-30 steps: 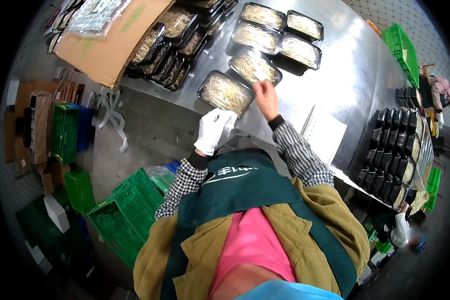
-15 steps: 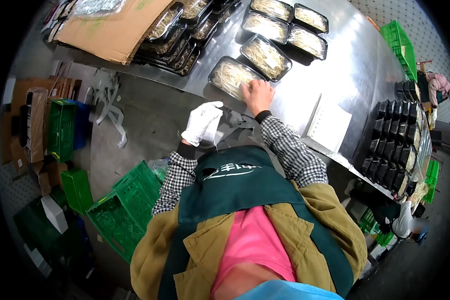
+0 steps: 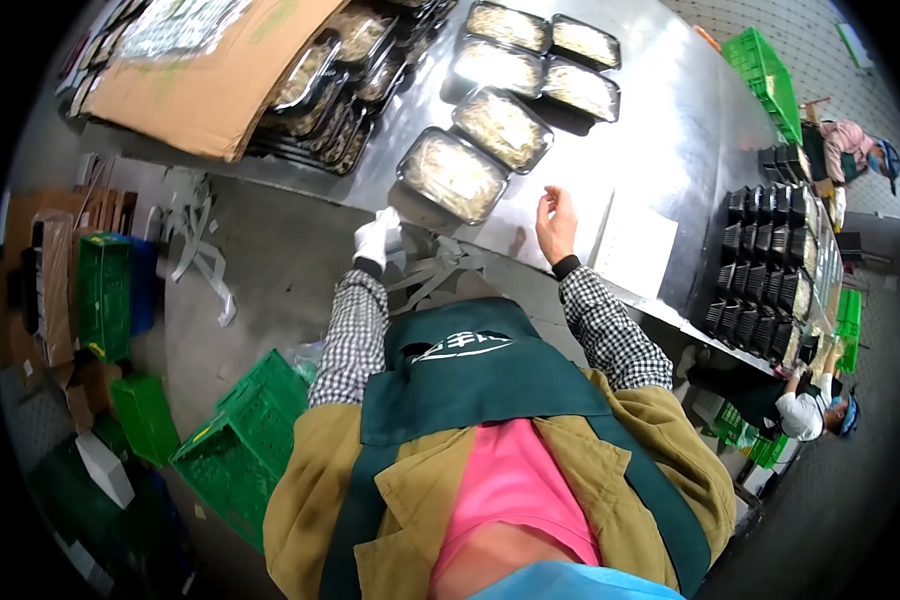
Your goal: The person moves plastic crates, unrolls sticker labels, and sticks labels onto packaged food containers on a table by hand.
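Note:
My left hand [image 3: 373,238], in a white glove, is closed at the table's front edge. A small white paper-like piece [image 3: 394,240] shows beside its fingers; its kind is unclear. My right hand [image 3: 557,226] is bare and hovers over the metal table, fingers loosely bent and apart, with nothing visible in it. Between the hands lies the nearest black tray of bean sprouts [image 3: 452,176], touched by neither. A second sprout tray [image 3: 504,130] sits against it, and several more trays [image 3: 500,66] stand behind.
Stacked sprout trays [image 3: 315,75] stand at the left, beside a cardboard sheet [image 3: 190,85]. A white paper pad [image 3: 638,250] lies right of my right hand. Black trays [image 3: 765,270] are stacked at the right edge. Green crates [image 3: 245,440] stand on the floor. Two people work at the right.
My right hand has come off the nearest sprout tray and moved right. My left hand has moved slightly forward to the table edge. The view has shifted a little.

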